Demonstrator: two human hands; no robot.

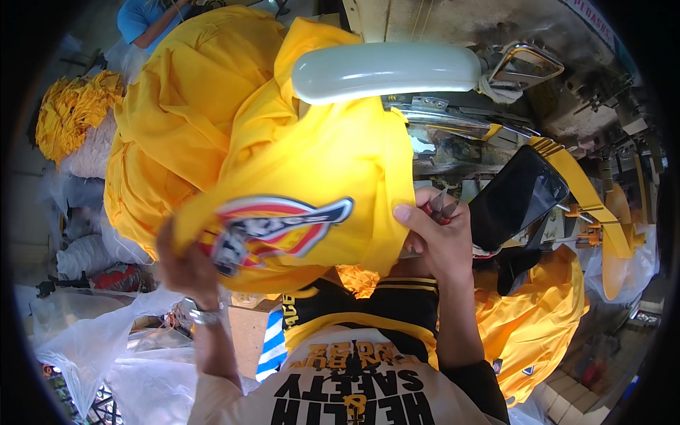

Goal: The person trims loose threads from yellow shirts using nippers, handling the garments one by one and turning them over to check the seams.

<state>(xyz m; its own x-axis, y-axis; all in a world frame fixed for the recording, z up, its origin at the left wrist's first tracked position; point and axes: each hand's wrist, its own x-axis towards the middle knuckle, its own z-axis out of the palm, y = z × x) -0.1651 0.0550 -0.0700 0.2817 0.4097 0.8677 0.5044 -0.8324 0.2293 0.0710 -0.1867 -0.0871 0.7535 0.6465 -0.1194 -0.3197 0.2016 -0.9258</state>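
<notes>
Two hands on 1 yellow cloth (pixel 340 152), spread btwn them above the lap. L hand (pixel 188 265) is blurred but grips the cloth's L end, fingers curled over the edge; watch (pixel 204 314) on that wrist. R hand (pixel 443 230) pinches the R edge, thumb on top, & also has snips (pixel 443 210) tucked in the fist, red handles in the grip, blades pointing up & out. Patch (pixel 283 230) on the cloth btwn the hands: red, yellow & white w/ dark border, its L end blurred near the L hand.

Lap below: black shorts (pixel 365 304) w/ yellow trim; more yellow fabric (pixel 531 319) hangs at lower R. Phone (pixel 520 190), screen dark, is tilted just beyond the R hand & blocks part of the machine (pixel 453 145) behind. White lamp (pixel 386 73) sits across the top, in front of the cloth's far part & some of the machine. R of phone: yellow bracket (pixel 591 195), curving down.

Big yellow pile (pixel 188 99) fills the upper L, right up against the cloth; hard to tell where one stops. Farther L, a smaller bundle (pixel 74 117) on pale wrapping. Lower L: clear plastic (pixel 106 347), crumpled, near the L forearm, partly hiding stuff under it. Top L edge: co-worker's blue sleeve (pixel 139 21), beyond the pile.
</notes>
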